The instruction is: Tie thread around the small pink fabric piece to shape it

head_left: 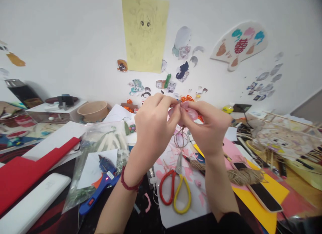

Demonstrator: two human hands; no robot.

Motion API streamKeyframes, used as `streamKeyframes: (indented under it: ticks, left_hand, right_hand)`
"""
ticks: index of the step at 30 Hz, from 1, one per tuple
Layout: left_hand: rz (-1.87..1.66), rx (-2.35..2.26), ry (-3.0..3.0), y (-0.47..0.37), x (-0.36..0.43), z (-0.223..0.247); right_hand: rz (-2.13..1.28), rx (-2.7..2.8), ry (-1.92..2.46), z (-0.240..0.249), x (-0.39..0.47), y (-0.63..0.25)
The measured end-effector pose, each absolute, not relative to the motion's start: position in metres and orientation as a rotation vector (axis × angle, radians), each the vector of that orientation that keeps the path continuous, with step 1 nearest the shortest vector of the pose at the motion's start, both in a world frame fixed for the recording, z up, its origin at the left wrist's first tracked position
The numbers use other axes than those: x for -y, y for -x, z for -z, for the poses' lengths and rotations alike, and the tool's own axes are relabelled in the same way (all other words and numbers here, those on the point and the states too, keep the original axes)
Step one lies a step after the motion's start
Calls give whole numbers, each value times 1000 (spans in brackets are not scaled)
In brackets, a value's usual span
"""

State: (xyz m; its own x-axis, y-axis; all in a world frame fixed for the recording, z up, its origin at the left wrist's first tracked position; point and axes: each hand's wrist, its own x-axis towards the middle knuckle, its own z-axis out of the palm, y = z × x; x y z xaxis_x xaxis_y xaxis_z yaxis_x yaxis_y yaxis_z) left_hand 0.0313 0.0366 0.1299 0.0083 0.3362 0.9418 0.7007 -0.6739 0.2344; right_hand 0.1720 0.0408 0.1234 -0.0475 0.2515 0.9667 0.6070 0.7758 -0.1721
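Left hand point(153, 121) and right hand point(206, 125) pinch a small pink fabric piece point(187, 112) between fingertips, raised above red-and-yellow-handled scissors point(175, 188) lying on the cluttered worktop point(57, 220).

Both forearms raised from the lower edge, converging at centre. Left hand point(152, 126) back toward the camera, fingers curled inward, thumb and forefinger pinched at the top, a red cord band around the wrist. Right hand point(207, 126) mirrored just beside it, fingertips point(184, 110) meeting the left's, pinched shut, dark sleeve at the forearm's lower end.
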Motion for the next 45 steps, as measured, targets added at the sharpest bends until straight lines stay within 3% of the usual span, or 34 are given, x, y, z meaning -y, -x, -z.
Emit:
streamKeyframes:
  ticks: [9, 15, 29, 45]
  left_hand:
    - [1894, 941, 2052, -27, -35, -133]
    - [1721, 854, 1839, -30, -34, -136]
    - [1492, 781, 1560, -38, -37, -129]
    - [1715, 776, 2304, -22, -41, -135]
  right_hand:
    - [-22, 1495, 685, -125, -39, -170]
    - [-70, 1468, 633, -129, -35, -170]
    - [113, 1517, 677, -126, -37, -167]
    - [153, 1713, 773, -136, -30, -188]
